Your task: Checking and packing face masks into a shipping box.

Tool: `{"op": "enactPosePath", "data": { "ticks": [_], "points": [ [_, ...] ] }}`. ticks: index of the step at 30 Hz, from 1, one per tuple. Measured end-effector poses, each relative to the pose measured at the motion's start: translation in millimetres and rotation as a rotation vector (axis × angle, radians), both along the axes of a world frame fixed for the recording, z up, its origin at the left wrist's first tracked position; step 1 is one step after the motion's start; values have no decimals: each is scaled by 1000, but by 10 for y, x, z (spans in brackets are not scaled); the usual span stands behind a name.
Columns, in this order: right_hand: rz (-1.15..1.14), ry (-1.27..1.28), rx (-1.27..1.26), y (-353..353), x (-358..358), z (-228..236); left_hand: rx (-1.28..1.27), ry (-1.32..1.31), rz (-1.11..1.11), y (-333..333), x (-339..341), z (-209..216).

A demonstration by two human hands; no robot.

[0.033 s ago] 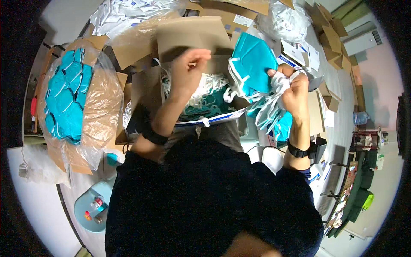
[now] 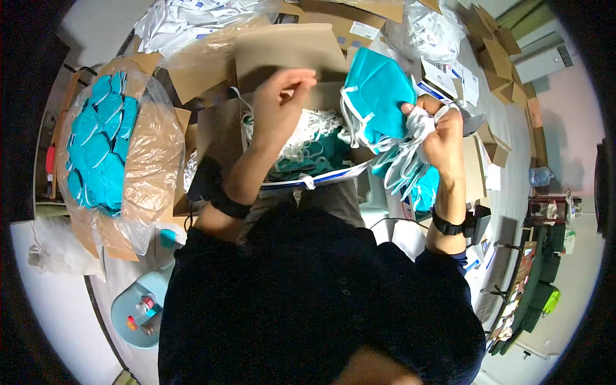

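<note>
L head cam, wide fisheye, looks steeply down from abv L hand [image 2: 280, 106] & R hand [image 2: 443, 136], pretty near both.

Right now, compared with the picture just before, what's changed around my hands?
Very little: your left hand edged up in view, and the upper teal face mask in your right hand shifted slightly left. Nothing was visibly grasped or released; the open cardboard carton stayed put.
</note>
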State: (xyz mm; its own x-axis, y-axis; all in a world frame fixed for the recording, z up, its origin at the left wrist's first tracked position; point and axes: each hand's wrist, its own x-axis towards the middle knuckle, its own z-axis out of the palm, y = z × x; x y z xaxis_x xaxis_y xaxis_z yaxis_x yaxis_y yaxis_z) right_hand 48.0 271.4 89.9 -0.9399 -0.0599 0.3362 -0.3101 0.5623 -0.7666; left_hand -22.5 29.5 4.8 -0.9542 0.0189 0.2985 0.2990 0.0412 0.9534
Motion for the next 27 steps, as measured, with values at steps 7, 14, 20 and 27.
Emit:
{"op": "enactPosePath", "data": {
  "ticks": [7, 14, 20, 27],
  "points": [
    [57, -45, -73, -59, -12, 2, 21, 29, -239, 98, 59, 112],
    [52, -63, -178, 12, -17, 5, -71, 117, -282, 87, -33, -18],
    [21, -82, -169, -18, -30, 18, -237, 360, -105, 49, -5, 55],
    [-32, -73, -198, -40, -48, -19, 134, -303, -443, 15, 172, 227]
  ]
}}
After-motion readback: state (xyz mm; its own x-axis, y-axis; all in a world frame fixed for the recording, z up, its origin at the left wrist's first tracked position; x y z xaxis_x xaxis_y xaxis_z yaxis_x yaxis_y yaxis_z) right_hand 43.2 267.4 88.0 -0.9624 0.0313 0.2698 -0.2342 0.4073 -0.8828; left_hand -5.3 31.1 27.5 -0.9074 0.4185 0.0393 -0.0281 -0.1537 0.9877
